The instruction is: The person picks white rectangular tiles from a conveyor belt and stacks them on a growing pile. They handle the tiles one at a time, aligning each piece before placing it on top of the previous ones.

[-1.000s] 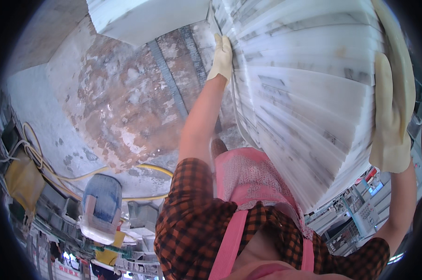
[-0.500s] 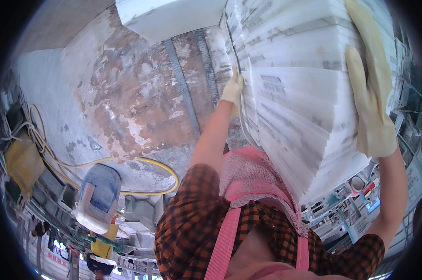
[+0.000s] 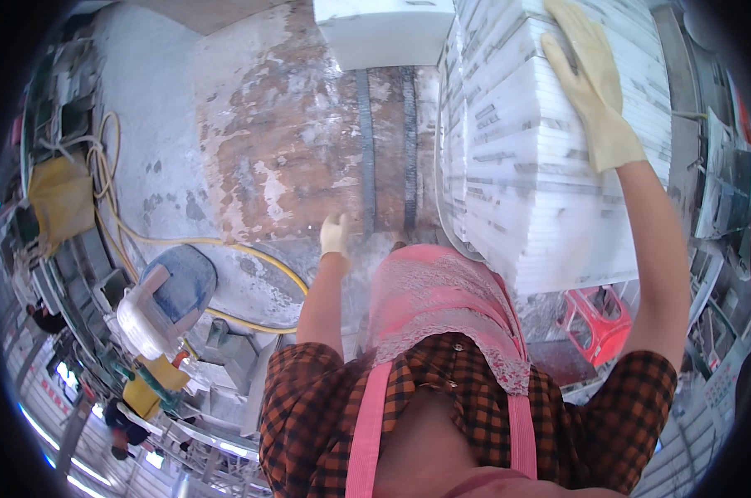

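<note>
On my right rises a tall stack of white, grey-veined tiles point(image 3: 508, 174), their edges showing as many thin layers. My right hand point(image 3: 590, 87), in a cream rubber glove, lies flat against the stack's upper part, thumb apart from the fingers. Away from the stack, my left hand point(image 3: 335, 235), in a matching glove, hangs over the floor in front of my left side. Its fingers look short and slightly apart from this angle, and nothing shows in them.
Another white block point(image 3: 384, 41) stands at the far side. Two dark strips cross the worn brown floor point(image 3: 284, 158). At left, a yellow hose point(image 3: 259, 256) curls past a blue-seated chair point(image 3: 180, 282). A red plastic stool point(image 3: 595, 324) stands near my right arm.
My left hand has come off the stack's left edge and moved left and nearer to me. My right hand stays on the stack. The view has shifted, and the red stool now shows.
</note>
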The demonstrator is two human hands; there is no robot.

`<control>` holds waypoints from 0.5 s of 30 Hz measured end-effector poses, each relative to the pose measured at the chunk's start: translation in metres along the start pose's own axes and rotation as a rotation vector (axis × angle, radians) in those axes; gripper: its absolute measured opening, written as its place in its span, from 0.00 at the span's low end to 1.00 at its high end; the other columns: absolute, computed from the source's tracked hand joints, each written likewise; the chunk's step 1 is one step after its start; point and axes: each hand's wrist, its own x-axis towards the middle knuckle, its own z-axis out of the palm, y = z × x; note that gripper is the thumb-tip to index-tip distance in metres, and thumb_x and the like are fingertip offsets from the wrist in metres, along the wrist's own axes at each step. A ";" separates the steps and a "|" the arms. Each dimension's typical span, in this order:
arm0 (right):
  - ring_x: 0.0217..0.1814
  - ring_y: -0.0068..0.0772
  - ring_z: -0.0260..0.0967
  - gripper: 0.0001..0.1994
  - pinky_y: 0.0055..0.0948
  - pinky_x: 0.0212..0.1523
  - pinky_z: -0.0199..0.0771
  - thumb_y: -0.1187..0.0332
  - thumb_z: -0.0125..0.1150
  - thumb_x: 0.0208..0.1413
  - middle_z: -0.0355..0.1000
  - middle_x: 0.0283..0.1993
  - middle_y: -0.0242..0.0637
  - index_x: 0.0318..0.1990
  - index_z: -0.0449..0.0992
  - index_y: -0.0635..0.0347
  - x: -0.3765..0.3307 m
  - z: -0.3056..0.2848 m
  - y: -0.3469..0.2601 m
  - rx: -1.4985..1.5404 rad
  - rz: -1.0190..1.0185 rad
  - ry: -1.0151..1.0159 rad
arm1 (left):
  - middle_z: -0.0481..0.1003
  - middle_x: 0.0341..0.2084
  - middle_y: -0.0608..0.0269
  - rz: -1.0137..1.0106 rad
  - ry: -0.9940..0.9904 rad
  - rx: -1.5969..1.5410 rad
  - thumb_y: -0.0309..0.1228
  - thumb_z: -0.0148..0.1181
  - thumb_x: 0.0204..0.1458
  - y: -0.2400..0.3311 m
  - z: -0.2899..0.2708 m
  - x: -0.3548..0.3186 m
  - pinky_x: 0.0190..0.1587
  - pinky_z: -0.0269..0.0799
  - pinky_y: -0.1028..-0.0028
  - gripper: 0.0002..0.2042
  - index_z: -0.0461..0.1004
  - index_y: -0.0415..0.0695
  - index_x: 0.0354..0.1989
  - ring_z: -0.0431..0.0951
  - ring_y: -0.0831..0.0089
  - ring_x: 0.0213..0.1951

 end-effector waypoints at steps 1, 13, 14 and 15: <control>0.67 0.49 0.56 0.22 0.41 0.68 0.51 0.64 0.56 0.56 0.65 0.61 0.50 0.57 0.69 0.65 0.000 0.000 0.000 0.009 -0.023 0.021 | 0.75 0.46 0.54 -0.032 0.061 -0.095 0.38 0.52 0.55 0.001 -0.017 -0.014 0.51 0.68 0.66 0.22 0.69 0.36 0.53 0.75 0.63 0.48; 0.57 0.44 0.62 0.22 0.35 0.59 0.59 0.57 0.50 0.59 0.66 0.60 0.37 0.58 0.68 0.55 -0.002 0.008 0.010 -0.070 -0.112 0.137 | 0.64 0.22 0.74 -0.051 0.707 -0.679 0.34 0.51 0.52 0.008 -0.030 -0.180 0.31 0.55 0.77 0.09 0.72 0.41 0.29 0.60 0.82 0.26; 0.57 0.44 0.62 0.22 0.35 0.59 0.60 0.57 0.50 0.59 0.67 0.59 0.37 0.57 0.68 0.56 -0.002 0.008 0.010 -0.065 -0.139 0.164 | 0.62 0.19 0.76 -0.121 0.750 -0.720 0.34 0.50 0.51 0.000 -0.026 -0.187 0.29 0.53 0.77 0.08 0.71 0.43 0.26 0.57 0.83 0.24; 0.57 0.43 0.62 0.21 0.35 0.58 0.60 0.57 0.50 0.58 0.68 0.58 0.37 0.56 0.69 0.56 -0.002 0.009 0.010 -0.057 -0.184 0.198 | 0.61 0.18 0.76 -0.075 0.764 -0.719 0.33 0.50 0.51 -0.008 -0.024 -0.192 0.27 0.51 0.78 0.08 0.70 0.44 0.24 0.56 0.84 0.23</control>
